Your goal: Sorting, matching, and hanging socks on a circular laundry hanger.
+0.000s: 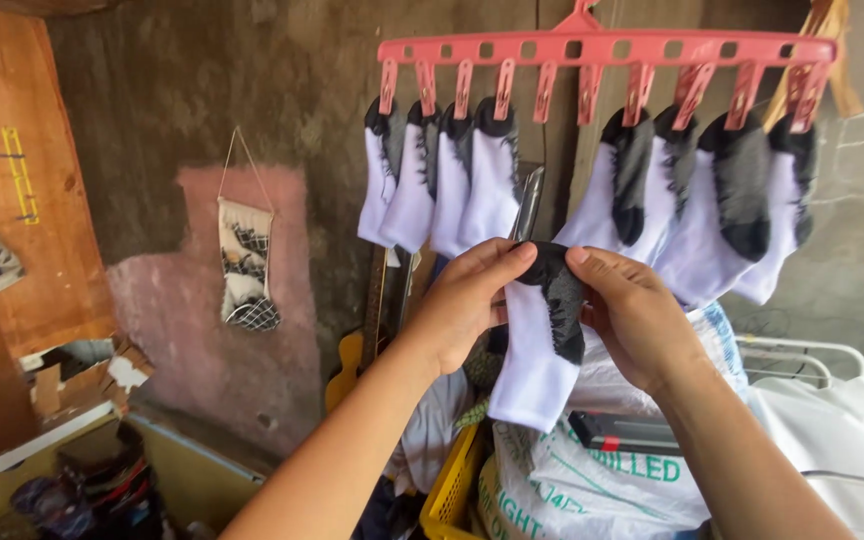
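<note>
Head view shows a pink plastic clip hanger [607, 50] up high, with two bunches of white and black socks pinned to it. Four socks hang on its left side [442, 185] and four more hang on its right side [702, 210]. They hang just above and behind the hands. One clip in the middle of the hanger [589, 92] has no sock on it.

Below the hands sits a big white woven sack with green print [592, 480]. A dark flat box with a red stripe [622, 432] lies on top of the sack. A yellow plastic crate [452, 490] stands beside the sack. A white metal rack with a white cloth over it [832, 400] is on the right.

Both arms reach up from the bottom of the view. The left hand [462, 305] pinches the top of one white sock with a black and grey heel [542, 340]. The right hand [637, 315] pinches the other side of the top. The fingers [497, 262] of both hands are closed on the sock. The sock hangs down between the hands, under the hanger.

Behind it all is a rough grey wall with a pink patch [222, 330]. A small woven pouch on a string [245, 265] hangs on that wall. A brown wooden board [32, 200] stands on the left.
</note>
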